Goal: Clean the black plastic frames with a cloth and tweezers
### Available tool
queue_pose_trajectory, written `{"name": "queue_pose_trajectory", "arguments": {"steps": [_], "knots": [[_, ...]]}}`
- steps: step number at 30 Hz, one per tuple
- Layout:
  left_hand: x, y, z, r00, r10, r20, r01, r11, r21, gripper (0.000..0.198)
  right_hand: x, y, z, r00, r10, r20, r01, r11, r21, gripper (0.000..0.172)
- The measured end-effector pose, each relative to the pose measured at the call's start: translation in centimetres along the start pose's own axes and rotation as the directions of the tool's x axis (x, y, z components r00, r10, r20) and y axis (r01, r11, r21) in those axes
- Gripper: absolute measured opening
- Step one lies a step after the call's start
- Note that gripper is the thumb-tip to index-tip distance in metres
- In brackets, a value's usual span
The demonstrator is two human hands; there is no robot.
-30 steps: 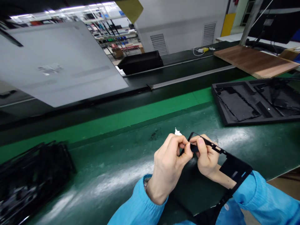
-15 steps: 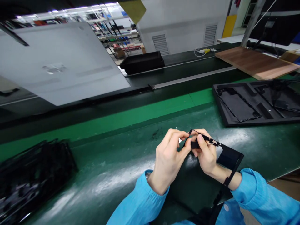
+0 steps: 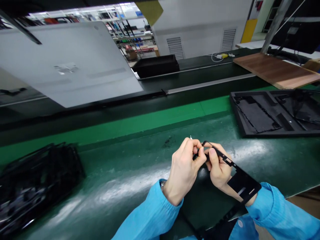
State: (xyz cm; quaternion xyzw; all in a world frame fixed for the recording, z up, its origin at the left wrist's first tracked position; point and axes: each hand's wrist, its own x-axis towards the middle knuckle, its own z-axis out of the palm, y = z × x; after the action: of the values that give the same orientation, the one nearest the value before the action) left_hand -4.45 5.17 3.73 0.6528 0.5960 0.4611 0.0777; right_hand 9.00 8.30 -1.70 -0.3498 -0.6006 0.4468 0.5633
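Note:
A thin black device frame [image 3: 243, 182] with rectangular cutouts slants across in front of me, its near end over my right forearm. My right hand [image 3: 220, 168] grips it near the far end, the thumb lying along its upper edge and the fingers beneath. My left hand [image 3: 186, 168] is closed in a pinch at the far corner of the frame; its fingertips cover whatever is between them. A tiny white tip [image 3: 191, 137] shows just above the left knuckles, and I cannot make out what it belongs to.
On the left of the green bench [image 3: 120, 176] lies a heap of black frames [image 3: 42, 183]. A black partitioned tray [image 3: 240, 128] with more frames stands on the right. Behind are a wooden board [image 3: 275, 70], a black bin [image 3: 156, 66] and a large grey panel [image 3: 82, 66].
My left fingers have curled in closer to the frame's corner, and the white piece below them is now mostly hidden. The frame has turned slightly, showing more of its flat face. The view has shifted a little.

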Motion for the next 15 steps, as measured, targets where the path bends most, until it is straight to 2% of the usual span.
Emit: {"name": "queue_pose_trajectory", "arguments": {"steps": [4, 7, 11, 15], "knots": [[0.3, -0.2, -0.1, 0.999, 0.042, -0.01, -0.042, 0.999, -0.027, 0.01, 0.9, -0.7, 0.5, 0.996, -0.007, -0.089, 0.02, 0.989, 0.144, 0.027], [0.5, 0.2, -0.4, 0.995, 0.094, -0.04, -0.095, 0.995, -0.023, 0.011, 1.0, -1.0, 0.5, 0.997, -0.023, -0.079, 0.035, 0.987, 0.156, 0.029], [0.5, 0.8, -0.8, 0.979, 0.185, -0.081, -0.182, 0.982, 0.047, 0.009, 0.3, -0.9, 0.0, 0.999, -0.049, -0.021, 0.05, 0.995, 0.083, 0.029], [0.2, 1.2, -0.8, 0.967, 0.234, -0.103, -0.223, 0.969, 0.107, 0.01, -0.2, -0.6, -0.4, 0.986, -0.164, -0.017, 0.162, 0.985, -0.066, 0.026]]}}
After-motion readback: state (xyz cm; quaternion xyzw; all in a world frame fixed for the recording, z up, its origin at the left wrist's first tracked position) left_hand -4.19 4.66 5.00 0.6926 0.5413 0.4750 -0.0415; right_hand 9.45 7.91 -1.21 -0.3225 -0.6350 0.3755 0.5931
